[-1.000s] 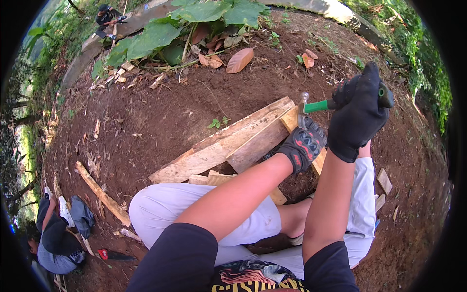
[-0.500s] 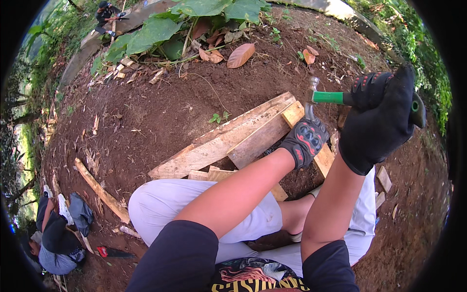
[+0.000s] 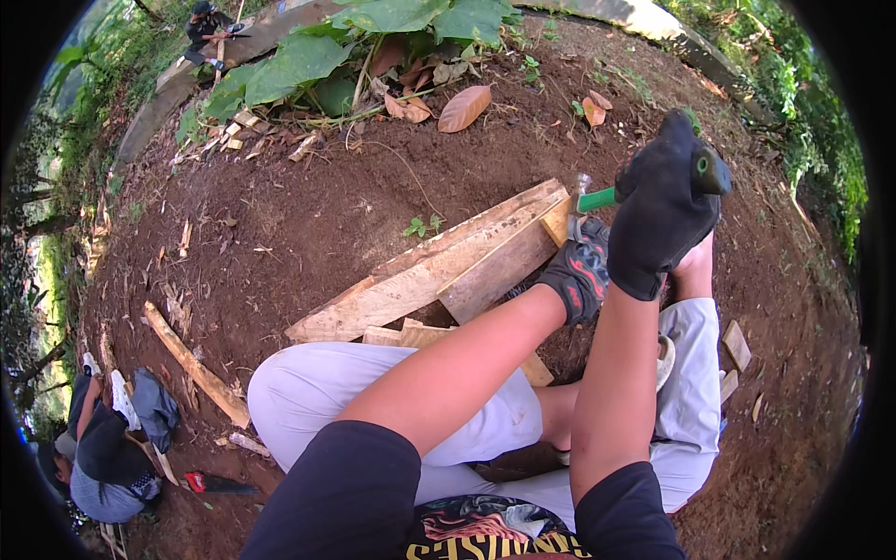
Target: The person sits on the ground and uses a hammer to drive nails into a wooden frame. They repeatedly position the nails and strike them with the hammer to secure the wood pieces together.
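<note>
My right hand (image 3: 665, 210), in a black glove, is wrapped round a hammer's green handle (image 3: 595, 200). Its dark butt end sticks out on the right of my fist, and the metal head (image 3: 583, 184) is low, just past my left hand. My left hand (image 3: 581, 266), gloved in black and grey with red marks, is closed over a narrow light board (image 3: 557, 221). What its fingers hold is hidden, partly behind my right hand. Under and beside it lie a wide plank (image 3: 499, 271) and a long thick rough-cut plank (image 3: 420, 264), which meet near the hammer head.
Short wood pieces (image 3: 411, 333) lie against my shin. A wooden pole (image 3: 194, 364) and a red-handled saw (image 3: 219, 483) are on the soil at left, near a crouching person (image 3: 112, 467). Another person (image 3: 207, 33) sits far left. A leafy plant (image 3: 299, 65) grows ahead.
My right hand has swung the hammer left and down, bringing its head beside my left hand. The left hand stays nearly in place on the board, now partly covered by the right.
</note>
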`<act>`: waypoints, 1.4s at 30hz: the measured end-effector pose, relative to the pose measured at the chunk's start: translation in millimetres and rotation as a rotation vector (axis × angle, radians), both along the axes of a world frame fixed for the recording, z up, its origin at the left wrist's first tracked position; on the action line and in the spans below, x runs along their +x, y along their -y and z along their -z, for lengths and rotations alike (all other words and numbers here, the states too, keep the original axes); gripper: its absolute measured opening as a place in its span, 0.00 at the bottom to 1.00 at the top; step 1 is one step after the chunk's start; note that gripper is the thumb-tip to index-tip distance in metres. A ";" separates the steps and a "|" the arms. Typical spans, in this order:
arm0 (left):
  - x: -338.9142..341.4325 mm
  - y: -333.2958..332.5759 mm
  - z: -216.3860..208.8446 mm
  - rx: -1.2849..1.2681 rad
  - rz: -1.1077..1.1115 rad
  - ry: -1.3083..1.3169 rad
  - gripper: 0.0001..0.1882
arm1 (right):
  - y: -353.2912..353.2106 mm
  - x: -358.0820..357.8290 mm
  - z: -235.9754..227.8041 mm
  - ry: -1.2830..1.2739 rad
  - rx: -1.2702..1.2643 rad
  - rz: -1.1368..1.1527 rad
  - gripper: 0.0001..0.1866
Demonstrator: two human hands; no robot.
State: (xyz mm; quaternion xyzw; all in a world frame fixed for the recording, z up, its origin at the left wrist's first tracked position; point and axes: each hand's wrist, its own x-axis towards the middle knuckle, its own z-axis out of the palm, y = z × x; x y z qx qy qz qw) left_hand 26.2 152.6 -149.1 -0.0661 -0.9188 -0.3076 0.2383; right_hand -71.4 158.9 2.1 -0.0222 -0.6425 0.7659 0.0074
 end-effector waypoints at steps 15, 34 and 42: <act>-0.2 14.7 -14.2 -0.336 0.353 0.319 0.22 | -258.6 78.4 -33.4 0.263 0.238 0.272 0.26; 2.3 15.7 -9.7 -0.352 0.397 0.342 0.27 | -288.0 261.8 -58.6 0.618 0.450 0.336 0.19; 3.1 14.4 -7.1 -0.362 0.374 0.302 0.25 | -270.3 236.4 -115.2 0.383 1.517 -0.348 0.19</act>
